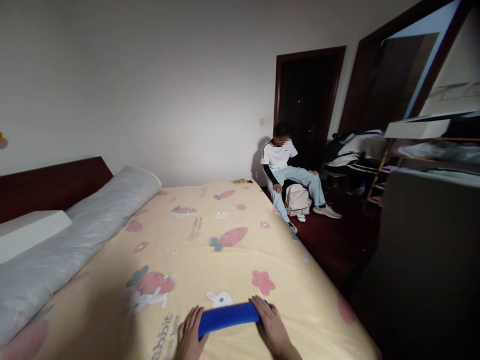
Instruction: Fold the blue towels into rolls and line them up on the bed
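Observation:
A flat blue strip-like object (229, 319), perhaps folded cloth, lies crosswise at the near part of the bed; its exact kind I cannot make out. My left hand (192, 334) grips its left end, fingers on top and thumb at the near edge. At the right end, my right hand (273, 325) is closed over it with the fingers across the top. Under both hands spreads a yellow bed sheet (202, 260) printed with carrots, flowers and rabbits. One printed rabbit shows just beyond the blue strip.
A long grey bolster (108, 210) and a white box (33, 227) lie by the dark headboard (56, 182). Past the bed's far right corner sits a person (279, 160) with a pale backpack (298, 200) between the feet. A dark cabinet (431, 260) and cluttered shelves (435, 150) stand right.

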`<action>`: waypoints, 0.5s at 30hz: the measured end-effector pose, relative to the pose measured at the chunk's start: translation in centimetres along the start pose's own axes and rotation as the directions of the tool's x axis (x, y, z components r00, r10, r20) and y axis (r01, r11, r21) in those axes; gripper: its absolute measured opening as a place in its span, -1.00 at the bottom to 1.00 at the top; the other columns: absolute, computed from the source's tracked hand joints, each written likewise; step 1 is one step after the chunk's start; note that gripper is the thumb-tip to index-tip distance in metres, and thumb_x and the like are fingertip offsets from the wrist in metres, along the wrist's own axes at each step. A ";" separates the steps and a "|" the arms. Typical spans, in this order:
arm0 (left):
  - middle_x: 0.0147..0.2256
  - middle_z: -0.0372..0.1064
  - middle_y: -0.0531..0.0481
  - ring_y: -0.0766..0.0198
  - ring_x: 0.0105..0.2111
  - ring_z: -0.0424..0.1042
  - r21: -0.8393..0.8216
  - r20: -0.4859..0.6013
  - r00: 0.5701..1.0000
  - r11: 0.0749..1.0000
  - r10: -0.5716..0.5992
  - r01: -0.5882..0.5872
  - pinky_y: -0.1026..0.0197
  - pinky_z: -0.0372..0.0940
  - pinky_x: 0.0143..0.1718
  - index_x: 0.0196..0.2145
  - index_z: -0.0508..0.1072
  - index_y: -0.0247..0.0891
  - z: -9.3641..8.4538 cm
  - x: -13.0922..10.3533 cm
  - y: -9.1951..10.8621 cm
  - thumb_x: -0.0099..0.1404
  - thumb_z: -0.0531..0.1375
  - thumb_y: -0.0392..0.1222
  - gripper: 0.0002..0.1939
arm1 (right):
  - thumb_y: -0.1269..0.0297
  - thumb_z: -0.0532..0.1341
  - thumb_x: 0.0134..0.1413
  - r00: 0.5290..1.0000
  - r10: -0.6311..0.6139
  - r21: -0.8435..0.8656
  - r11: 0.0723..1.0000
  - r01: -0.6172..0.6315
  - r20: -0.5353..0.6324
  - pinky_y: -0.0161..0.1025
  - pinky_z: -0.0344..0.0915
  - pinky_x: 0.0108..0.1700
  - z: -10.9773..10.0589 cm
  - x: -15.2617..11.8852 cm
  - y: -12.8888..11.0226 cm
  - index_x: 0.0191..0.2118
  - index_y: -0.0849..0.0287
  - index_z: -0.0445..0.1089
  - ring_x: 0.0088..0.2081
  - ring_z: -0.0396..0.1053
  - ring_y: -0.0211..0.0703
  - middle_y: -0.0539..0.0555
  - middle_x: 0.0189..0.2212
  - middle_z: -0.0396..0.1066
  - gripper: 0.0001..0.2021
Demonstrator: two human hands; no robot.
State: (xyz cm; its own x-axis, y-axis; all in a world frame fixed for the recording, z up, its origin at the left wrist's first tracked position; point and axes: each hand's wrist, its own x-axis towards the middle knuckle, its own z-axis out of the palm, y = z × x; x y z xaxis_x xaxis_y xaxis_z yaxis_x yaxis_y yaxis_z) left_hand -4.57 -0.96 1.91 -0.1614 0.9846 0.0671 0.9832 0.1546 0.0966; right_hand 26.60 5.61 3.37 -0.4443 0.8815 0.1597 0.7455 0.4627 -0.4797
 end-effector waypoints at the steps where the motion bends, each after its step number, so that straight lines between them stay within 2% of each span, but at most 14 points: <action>1: 0.30 0.09 0.08 0.27 0.30 0.03 0.011 0.003 1.000 1.000 -0.004 0.004 0.10 0.00 0.25 0.25 0.19 -0.02 0.0 -0.1 -0.1 0.18 0.04 -0.31 -0.34 | 0.42 0.01 0.03 0.999 0.015 -0.001 1.000 -0.015 0.036 -0.01 0.01 0.23 -1.0 0.4 -0.5 0.25 0.07 0.22 0.26 0.14 0.00 0.15 0.24 0.23 -0.40; 4: 0.29 0.09 0.08 0.22 0.31 0.01 0.042 0.023 0.999 0.999 -0.033 0.032 -0.03 -0.09 0.28 0.24 0.20 0.03 -0.1 -0.2 -0.3 0.16 0.04 -0.38 -0.31 | 0.40 0.11 -0.07 0.988 0.062 -0.022 0.998 -0.060 0.140 -0.02 0.10 0.14 -4.7 2.0 -2.0 0.07 0.11 0.41 0.10 0.34 0.08 0.20 0.03 0.45 -0.50; 8: 0.25 0.19 0.01 0.20 0.29 0.07 0.003 0.037 0.999 0.999 -0.040 0.040 -0.06 -0.11 0.27 0.18 0.29 -0.03 0.5 -0.4 0.5 0.12 0.02 -0.46 -0.31 | 0.35 0.24 -0.18 0.990 0.047 -0.026 0.999 -0.044 0.135 -0.13 0.23 -0.08 -10.5 4.3 -3.9 -0.18 0.15 0.49 -0.12 0.42 0.09 0.18 -0.19 0.53 -0.68; 12: 0.16 0.35 -0.04 0.13 0.22 0.21 -0.161 0.032 0.998 0.985 -0.052 0.056 0.01 0.05 0.21 0.04 0.45 -0.08 1.2 -0.5 3.8 0.11 0.10 -0.37 -0.47 | 0.26 0.32 -0.18 0.992 -0.069 0.033 0.997 0.066 0.103 -0.29 0.21 -0.21 -16.6 5.3 -7.3 -0.21 0.09 0.46 -0.24 0.41 -0.10 0.02 -0.29 0.49 -0.70; 15: -0.03 0.48 -0.18 0.00 0.06 0.38 -0.322 -0.102 0.994 0.947 -0.034 0.000 0.01 0.24 0.07 -0.09 0.53 -0.15 1.1 -1.7 7.5 0.10 0.25 -0.20 -0.63 | 0.20 0.39 -0.21 0.979 -0.195 0.101 0.977 0.187 0.068 -0.32 0.20 -0.25 -20.6 4.6 -11.1 -0.21 0.11 0.46 -0.28 0.38 -0.14 0.02 -0.30 0.46 -0.66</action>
State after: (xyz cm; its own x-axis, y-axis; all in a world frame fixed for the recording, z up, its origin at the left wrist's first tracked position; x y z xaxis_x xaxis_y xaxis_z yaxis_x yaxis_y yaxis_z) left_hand 3.13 -1.39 1.42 -0.2030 0.9653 0.1644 0.9038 0.1200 0.4109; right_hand 26.55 6.47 27.17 -0.6137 0.7661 0.1909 0.5951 0.6078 -0.5258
